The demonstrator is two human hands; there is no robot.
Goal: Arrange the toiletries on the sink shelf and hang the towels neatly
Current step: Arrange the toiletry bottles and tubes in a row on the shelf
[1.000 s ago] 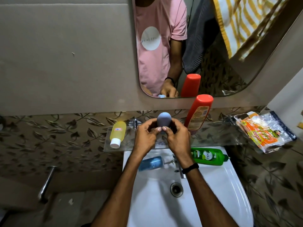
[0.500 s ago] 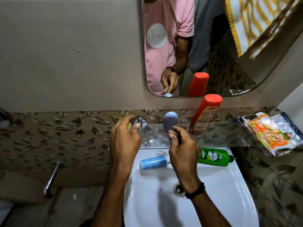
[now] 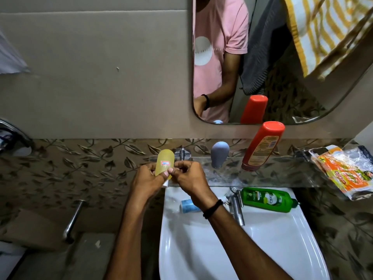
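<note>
Nearest me is the white sink basin (image 3: 262,249), both forearms reaching out over its left edge. On the rim behind the wrists a small blue bottle (image 3: 188,206) lies flat, and at about three o'clock from it, past the chrome tap (image 3: 237,207), a green bottle (image 3: 266,199) lies on its side. Further in, the left hand (image 3: 146,181) and right hand (image 3: 188,178) meet at the left end of the glass shelf (image 3: 282,174), fingers of both closed on a yellow bottle (image 3: 164,163) held cap-down. At two o'clock from the hands a grey-blue container (image 3: 219,153) stands on the shelf, then a red bottle (image 3: 262,145) on its cap, then plastic packets (image 3: 343,172) at the far right. Farthest, the mirror (image 3: 282,57) reflects a grey towel (image 3: 262,43) and a yellow striped towel (image 3: 323,27).
</note>
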